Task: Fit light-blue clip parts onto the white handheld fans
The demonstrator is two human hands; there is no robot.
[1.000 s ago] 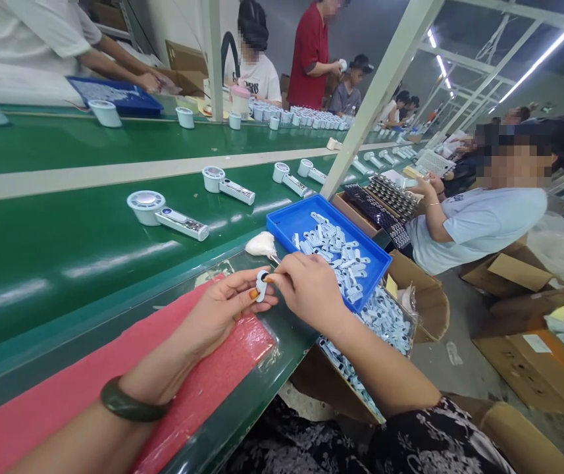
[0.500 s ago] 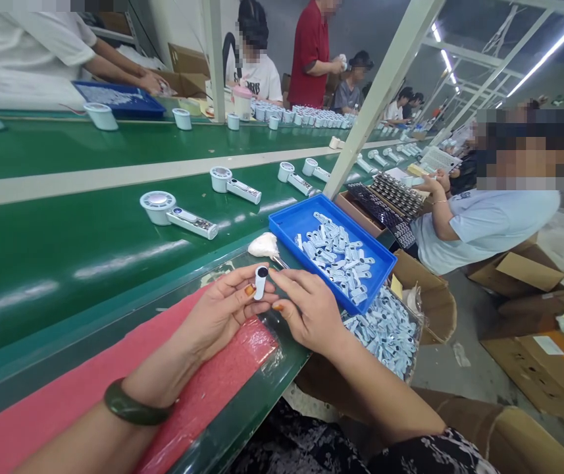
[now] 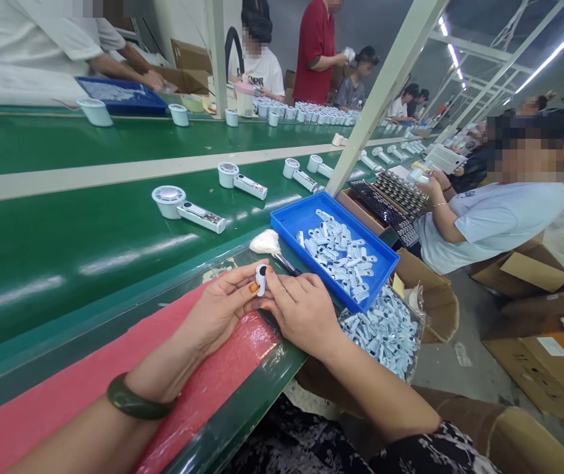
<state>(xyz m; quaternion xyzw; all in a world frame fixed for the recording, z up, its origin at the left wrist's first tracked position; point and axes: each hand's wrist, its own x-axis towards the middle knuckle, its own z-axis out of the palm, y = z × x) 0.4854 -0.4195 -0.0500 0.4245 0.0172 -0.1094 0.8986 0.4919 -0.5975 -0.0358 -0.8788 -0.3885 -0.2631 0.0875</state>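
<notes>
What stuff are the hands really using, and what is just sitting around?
In use:
left hand
right hand
small white part held between both
blue tray of similar parts

Lying about:
white fans on green belt
white brush
cardboard boxes

Green bangle (image 3: pixel 136 403), orange-painted nails (image 3: pixel 251 288), floral garment (image 3: pixel 410 447)

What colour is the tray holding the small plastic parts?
Bright blue: the tray shows clearly in the head view.

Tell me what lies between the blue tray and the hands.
In the head view, a white brush lies between the blue tray and the hands holding the small white part.
</notes>
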